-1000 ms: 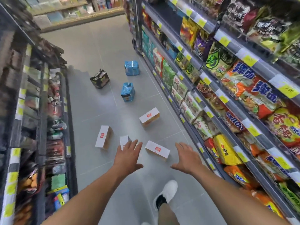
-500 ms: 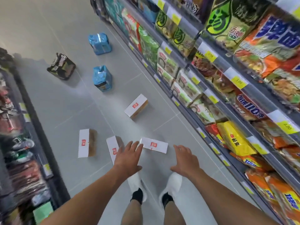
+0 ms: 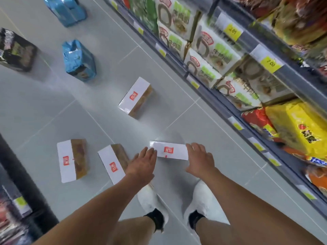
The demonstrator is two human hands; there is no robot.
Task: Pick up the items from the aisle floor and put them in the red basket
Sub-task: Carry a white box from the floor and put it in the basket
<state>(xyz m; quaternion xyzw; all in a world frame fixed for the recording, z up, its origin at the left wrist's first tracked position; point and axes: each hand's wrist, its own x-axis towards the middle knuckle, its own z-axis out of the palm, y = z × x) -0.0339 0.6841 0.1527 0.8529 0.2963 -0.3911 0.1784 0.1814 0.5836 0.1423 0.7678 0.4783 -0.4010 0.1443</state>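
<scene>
Boxes (image 3: 136,97), four white red-labelled ones, lay on the grey tiled aisle floor (image 3: 44,106) with two blue packs (image 3: 79,61) and one black pack (image 3: 16,50). Left hand (image 3: 141,165) and right hand (image 3: 200,161), fingers straight and holding nothing, flanked the nearest box (image 3: 170,150) near the noodle shelves (image 3: 247,71).

The grey floor (image 3: 53,106) is made of big tiles. Four white boxes with red marks lie on it: a left box (image 3: 72,160), a middle box (image 3: 112,163) just beside it, a right box (image 3: 170,150) and a far box (image 3: 135,98). Farther off sit a near blue bag (image 3: 79,61), a far blue bag (image 3: 65,11) and a black pack (image 3: 16,50).
</scene>
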